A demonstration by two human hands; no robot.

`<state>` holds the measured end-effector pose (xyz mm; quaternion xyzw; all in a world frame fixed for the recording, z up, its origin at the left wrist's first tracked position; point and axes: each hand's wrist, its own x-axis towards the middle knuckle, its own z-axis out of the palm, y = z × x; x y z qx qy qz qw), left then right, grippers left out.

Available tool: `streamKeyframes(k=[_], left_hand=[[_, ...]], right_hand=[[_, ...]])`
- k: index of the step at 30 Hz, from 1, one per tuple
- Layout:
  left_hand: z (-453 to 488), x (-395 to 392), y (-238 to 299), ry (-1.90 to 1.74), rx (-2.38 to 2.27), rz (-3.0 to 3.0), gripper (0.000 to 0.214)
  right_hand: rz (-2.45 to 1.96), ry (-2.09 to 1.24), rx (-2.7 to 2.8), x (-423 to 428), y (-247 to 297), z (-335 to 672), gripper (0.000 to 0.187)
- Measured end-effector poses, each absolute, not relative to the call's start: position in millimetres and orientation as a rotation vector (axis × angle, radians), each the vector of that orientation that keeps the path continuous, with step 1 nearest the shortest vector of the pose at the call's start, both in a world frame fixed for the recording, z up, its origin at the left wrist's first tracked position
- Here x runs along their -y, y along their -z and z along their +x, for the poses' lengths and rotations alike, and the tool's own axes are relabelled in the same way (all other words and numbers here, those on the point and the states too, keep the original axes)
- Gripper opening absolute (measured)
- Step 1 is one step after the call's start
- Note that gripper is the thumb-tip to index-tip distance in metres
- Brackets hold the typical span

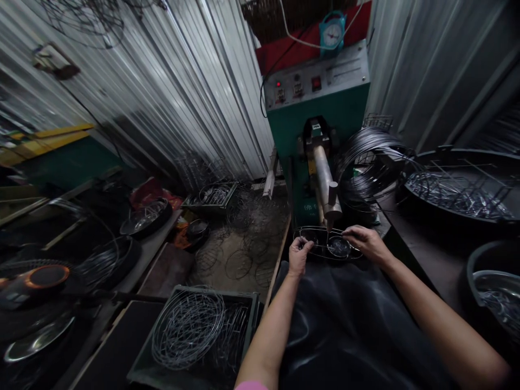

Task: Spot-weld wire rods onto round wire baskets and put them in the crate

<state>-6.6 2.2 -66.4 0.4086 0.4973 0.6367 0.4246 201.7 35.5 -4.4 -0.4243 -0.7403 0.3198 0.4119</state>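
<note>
A thin oval wire frame (312, 227) lies level below the rod-like electrode (332, 214) of a spot welding machine (280, 130). My left hand (299, 254) pinches the frame at its left side, thumb against fingers. At the right end, my right hand (365, 242) has its fingertips closed on the wire. A small round ring (339, 247) shows inside the frame, just under the electrode tip. Whether the tip touches the wire is too small to tell. A dark apron (345, 325) covers my lap right below the hands.
A coil of wire (365, 162) stands right of the machine. Large dark basins (450, 216) hold metal pieces on the right. At lower left, a green crate (170, 303) holds wire rings (189, 327). A blue dial scale (332, 33) sits on top of the machine.
</note>
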Motion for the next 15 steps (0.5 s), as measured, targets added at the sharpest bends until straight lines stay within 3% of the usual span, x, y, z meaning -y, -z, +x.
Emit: streamKeyframes(k=[4, 9, 12, 15], left_hand=[[-12, -3, 66, -1.534, -1.293, 1.068, 0.028], [1, 33, 49, -1.617, -1.757, 1.534, 0.034], [37, 52, 38, -1.342, -1.611, 2.160, 0.034], [72, 49, 33, -1.111, -1.661, 2.393, 0.030]], right_hand=[[-1.072, -0.789, 1.841, -33, 9, 207, 0.039], [-1.194, -0.840, 1.615, -22, 38, 234, 0.043], [-1.266, -0.984, 1.522, -18, 52, 245, 0.048], [-1.241, -1.037, 1.492, -12, 53, 248, 0.050]])
